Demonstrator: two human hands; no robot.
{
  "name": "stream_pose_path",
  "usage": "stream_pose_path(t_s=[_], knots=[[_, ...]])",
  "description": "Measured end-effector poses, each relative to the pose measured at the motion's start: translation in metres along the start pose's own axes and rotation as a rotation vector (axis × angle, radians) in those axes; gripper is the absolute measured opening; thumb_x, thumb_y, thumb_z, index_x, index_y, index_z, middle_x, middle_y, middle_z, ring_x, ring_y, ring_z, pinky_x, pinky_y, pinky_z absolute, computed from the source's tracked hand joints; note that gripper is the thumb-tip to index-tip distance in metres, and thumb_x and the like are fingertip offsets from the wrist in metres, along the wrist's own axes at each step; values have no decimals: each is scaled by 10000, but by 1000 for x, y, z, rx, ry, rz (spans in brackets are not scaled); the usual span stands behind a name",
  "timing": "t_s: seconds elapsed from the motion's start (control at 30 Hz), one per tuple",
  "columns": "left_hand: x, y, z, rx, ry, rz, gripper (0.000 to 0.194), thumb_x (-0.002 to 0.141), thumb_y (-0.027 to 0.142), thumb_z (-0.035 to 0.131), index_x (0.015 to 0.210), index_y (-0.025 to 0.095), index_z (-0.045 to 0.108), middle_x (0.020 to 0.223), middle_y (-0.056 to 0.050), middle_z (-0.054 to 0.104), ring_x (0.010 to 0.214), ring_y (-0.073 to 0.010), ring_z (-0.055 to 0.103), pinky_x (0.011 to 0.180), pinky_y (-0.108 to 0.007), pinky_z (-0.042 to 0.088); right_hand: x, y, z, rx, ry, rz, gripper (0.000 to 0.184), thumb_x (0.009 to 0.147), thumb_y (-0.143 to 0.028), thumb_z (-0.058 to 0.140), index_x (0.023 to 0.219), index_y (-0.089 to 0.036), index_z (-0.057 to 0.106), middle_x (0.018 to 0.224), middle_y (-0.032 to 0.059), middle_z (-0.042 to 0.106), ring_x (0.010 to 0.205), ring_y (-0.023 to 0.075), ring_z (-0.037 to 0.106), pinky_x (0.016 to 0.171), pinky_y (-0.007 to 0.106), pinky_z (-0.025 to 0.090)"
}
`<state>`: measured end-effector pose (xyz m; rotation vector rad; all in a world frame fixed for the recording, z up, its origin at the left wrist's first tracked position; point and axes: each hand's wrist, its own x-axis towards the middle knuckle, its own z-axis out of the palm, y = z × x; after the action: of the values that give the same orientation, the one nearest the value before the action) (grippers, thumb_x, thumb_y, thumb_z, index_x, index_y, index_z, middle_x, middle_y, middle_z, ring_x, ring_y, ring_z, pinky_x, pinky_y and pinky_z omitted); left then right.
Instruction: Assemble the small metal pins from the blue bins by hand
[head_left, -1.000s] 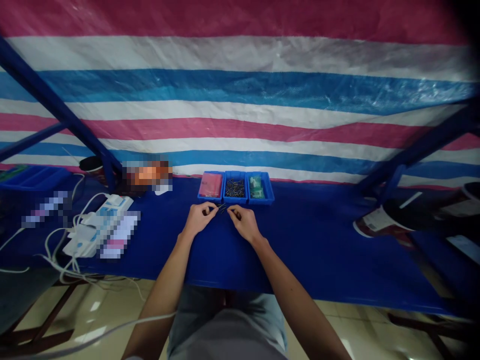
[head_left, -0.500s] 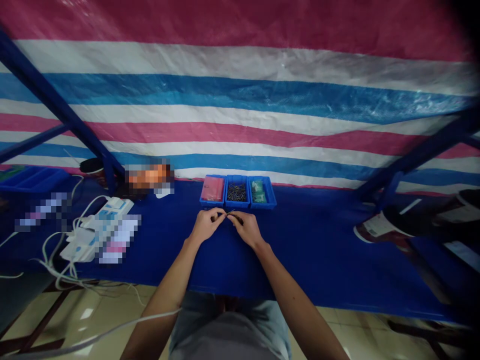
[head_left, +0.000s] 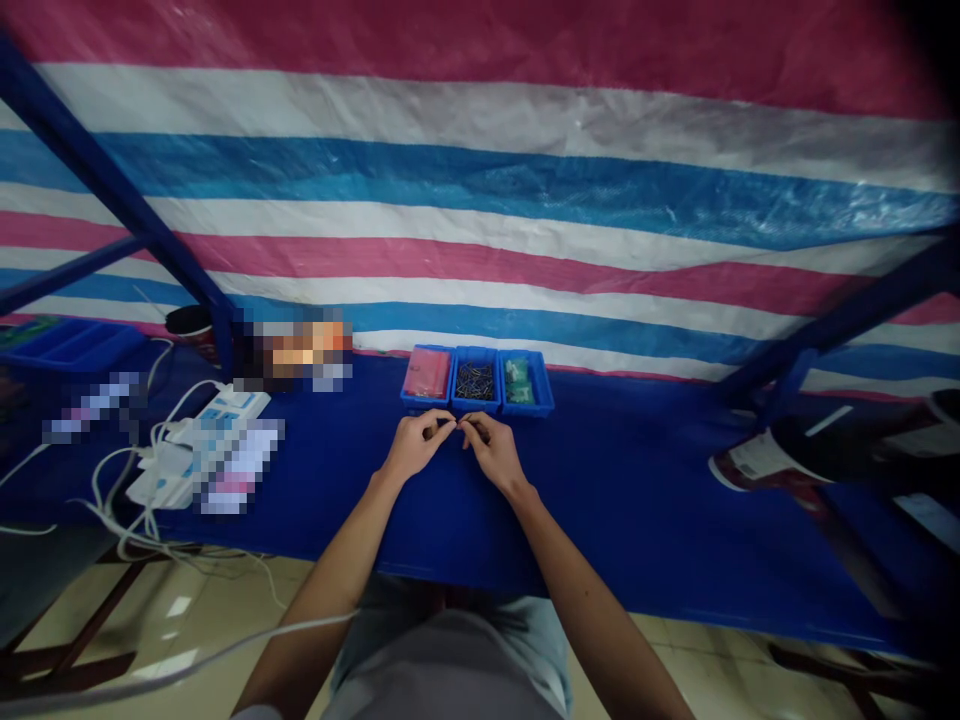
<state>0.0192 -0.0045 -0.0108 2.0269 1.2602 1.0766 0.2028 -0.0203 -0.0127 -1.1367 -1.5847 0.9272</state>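
My left hand (head_left: 414,443) and my right hand (head_left: 495,450) meet fingertip to fingertip over the blue table, just in front of three small blue bins. Both are closed in a pinch. Whatever lies between the fingertips is too small to make out. The left bin (head_left: 405,405) holds pink-red packets (head_left: 428,373). In the middle bin (head_left: 477,407) lie many small dark metal pieces (head_left: 474,380) that look like screws or nails. Green-and-clear small bags (head_left: 517,382) fill part of the right bin (head_left: 547,408).
A white power strip (head_left: 225,420) with tangled white cables (head_left: 120,530) lies on the left. Behind it stand a dark tub (head_left: 189,322) and a blue tray (head_left: 90,347). To the right is a dark red-and-white tub (head_left: 750,458). Blue frame bars (head_left: 150,230) slant at both sides before a striped sheet.
A thin dark piece showed between my fingertips before; now it is hardly visible. My right fingers have curled slightly and shifted. The view has tilted a little.
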Motion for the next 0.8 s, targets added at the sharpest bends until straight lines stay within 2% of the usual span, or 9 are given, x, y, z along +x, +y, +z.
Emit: stream_pose_path(t_s=[0.2, 0.37, 0.47, 0.6, 0.7, 0.8], knots=[[0, 4, 1, -54, 4, 48, 273, 929, 397, 626, 1061, 184, 735, 700, 8, 639, 543, -84, 493, 577, -199, 410, 0, 3, -2, -9, -29, -19, 244, 962, -354, 549, 1015, -166, 696, 659, 5, 646, 544, 131, 590, 567, 240, 460], [1, 6, 1, -14, 33, 112, 265, 940, 346, 625, 1153, 216, 715, 857, -29, 694, 652, -111, 584, 670, -225, 472, 3, 7, -6, -88, 1, -51, 201, 923, -315, 610, 973, -190, 759, 842, 59, 710, 608, 146, 615, 568, 251, 484], [1, 6, 1, 3, 25, 136, 218, 951, 318, 612, 1099, 219, 739, 914, -49, 706, 750, -138, 638, 742, -252, 494, 4, 7, -9, -108, -11, -111, 185, 916, -269, 619, 988, -213, 780, 934, 71, 715, 699, 165, 648, 619, 262, 513], [1, 4, 2, 11, 6, 125, 188, 943, 318, 627, 1038, 209, 747, 890, -47, 710, 771, -148, 649, 757, -259, 495, 2, 6, -8, -99, -2, -149, 208, 925, -230, 599, 1018, -227, 784, 978, 68, 715, 699, 160, 643, 646, 272, 528], [2, 2, 3, 24, 0, 109, 173, 929, 319, 649, 1008, 198, 745, 823, -30, 699, 712, -134, 627, 711, -246, 482, 0, 4, -7, -96, 21, -163, 207, 928, -228, 598, 1008, -230, 788, 925, 53, 721, 627, 141, 617, 639, 272, 524], [2, 1, 3, 25, -33, 116, 172, 939, 317, 634, 972, 193, 749, 852, -40, 712, 750, -143, 644, 724, -251, 485, 0, 3, -7, -97, 37, -166, 202, 934, -241, 595, 979, -234, 792, 882, 41, 727, 613, 140, 621, 649, 274, 524]])
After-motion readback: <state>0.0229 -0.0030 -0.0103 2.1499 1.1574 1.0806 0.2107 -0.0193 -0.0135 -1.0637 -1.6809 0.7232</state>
